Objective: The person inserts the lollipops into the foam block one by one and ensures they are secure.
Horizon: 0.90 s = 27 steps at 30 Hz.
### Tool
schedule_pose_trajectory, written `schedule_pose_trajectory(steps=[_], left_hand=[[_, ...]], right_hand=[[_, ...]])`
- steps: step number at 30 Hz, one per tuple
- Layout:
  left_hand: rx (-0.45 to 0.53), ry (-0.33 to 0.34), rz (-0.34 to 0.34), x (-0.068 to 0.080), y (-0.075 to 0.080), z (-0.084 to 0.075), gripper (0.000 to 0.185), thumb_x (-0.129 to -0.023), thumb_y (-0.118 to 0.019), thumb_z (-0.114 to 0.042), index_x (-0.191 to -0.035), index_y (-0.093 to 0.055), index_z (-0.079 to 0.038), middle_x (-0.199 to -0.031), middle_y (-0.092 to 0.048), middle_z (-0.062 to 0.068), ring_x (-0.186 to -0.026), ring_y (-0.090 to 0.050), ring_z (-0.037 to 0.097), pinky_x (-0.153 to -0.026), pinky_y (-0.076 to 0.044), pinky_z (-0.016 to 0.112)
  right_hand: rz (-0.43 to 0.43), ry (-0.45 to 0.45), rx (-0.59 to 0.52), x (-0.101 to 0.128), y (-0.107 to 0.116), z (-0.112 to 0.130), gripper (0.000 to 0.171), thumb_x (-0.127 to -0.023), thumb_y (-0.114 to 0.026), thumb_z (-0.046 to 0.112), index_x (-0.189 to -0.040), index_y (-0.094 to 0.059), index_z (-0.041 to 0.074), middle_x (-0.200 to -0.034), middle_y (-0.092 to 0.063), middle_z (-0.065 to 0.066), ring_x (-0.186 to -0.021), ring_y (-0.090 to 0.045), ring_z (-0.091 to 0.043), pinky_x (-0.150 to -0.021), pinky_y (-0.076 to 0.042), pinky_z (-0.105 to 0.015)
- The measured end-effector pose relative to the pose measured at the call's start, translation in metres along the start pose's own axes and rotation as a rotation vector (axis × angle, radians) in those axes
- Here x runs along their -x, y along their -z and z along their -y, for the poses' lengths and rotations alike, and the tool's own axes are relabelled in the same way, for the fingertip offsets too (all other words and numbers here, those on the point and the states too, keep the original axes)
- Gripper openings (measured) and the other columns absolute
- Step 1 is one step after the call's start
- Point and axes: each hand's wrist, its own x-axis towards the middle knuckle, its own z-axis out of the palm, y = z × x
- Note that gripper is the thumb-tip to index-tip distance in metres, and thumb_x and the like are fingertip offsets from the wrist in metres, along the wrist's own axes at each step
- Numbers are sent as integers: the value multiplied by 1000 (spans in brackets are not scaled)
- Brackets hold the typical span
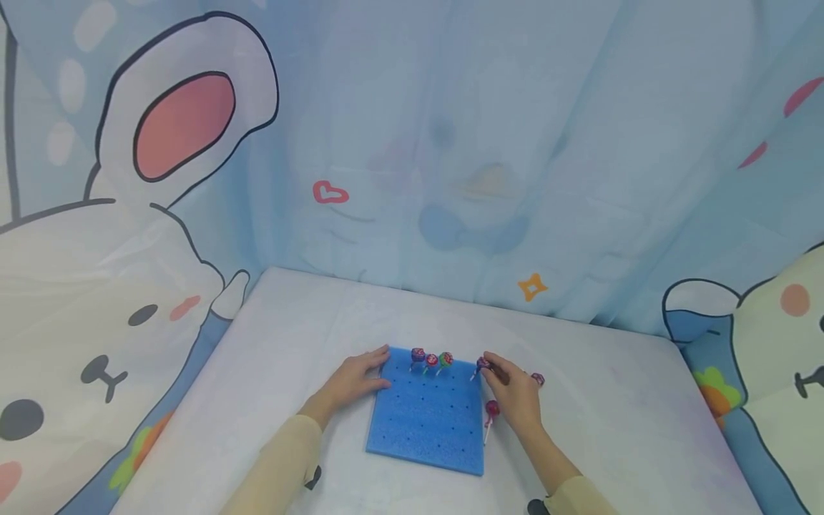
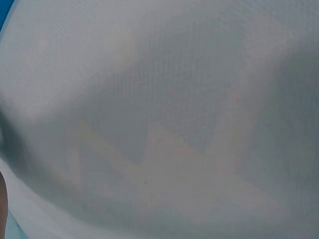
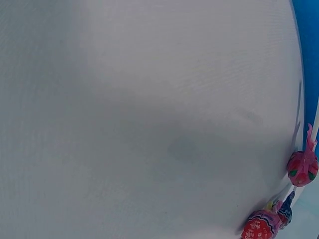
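A blue foam board (image 1: pixel 425 422) with rows of small holes lies on the white table. Three wrapped lollipops (image 1: pixel 431 360) stand in its back row. My left hand (image 1: pixel 376 368) rests flat on the board's back left corner, fingers fairly straight. At the back right corner my right hand (image 1: pixel 492 366) pinches a purple-wrapped lollipop (image 1: pixel 481 365). A red lollipop (image 1: pixel 492 410) lies by the board's right edge, and another lollipop (image 1: pixel 538 379) lies behind my right hand. The right wrist view shows a red lollipop (image 3: pixel 302 169) and a second lollipop (image 3: pixel 261 227) on the cloth beside the foam edge (image 3: pixel 306 50).
A white cloth (image 1: pixel 618 429) covers the table; the left wrist view shows only this cloth (image 2: pixel 159 119), blurred. A pale blue cartoon-print curtain (image 1: pixel 450 157) hangs close around the back and both sides of the table.
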Motion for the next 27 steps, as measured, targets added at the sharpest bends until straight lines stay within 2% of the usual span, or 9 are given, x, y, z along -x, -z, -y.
schedule_pose_trajectory(steps=[10,19,27], left_hand=[[-75,5,30,3,2,-4,65,-96,-63,-35,-149,-40,-6,-156,-34,8,-142,-32,27,-116,-30,42],[-136,-19,-7,5,3,-6,61,-95,-65,-34,-145,-46,-5,-151,-41,12,-141,-34,32,-116,-30,46],[-137,5,-20,7,1,-4,59,-94,-64,-38,-145,-48,-10,-149,-44,8,-140,-36,28,-116,-31,43]], right_hand=[[-9,4,-2,0,-1,0,35,-93,-68,11,-127,-65,8,-125,-65,-13,-114,-63,-28,-92,-54,-38],[-25,17,6,0,-1,0,34,-92,-68,9,-126,-65,7,-125,-66,-13,-113,-64,-28,-91,-54,-38],[-29,36,-6,1,-1,1,34,-92,-68,10,-126,-65,7,-124,-66,-13,-114,-64,-27,-91,-54,-38]])
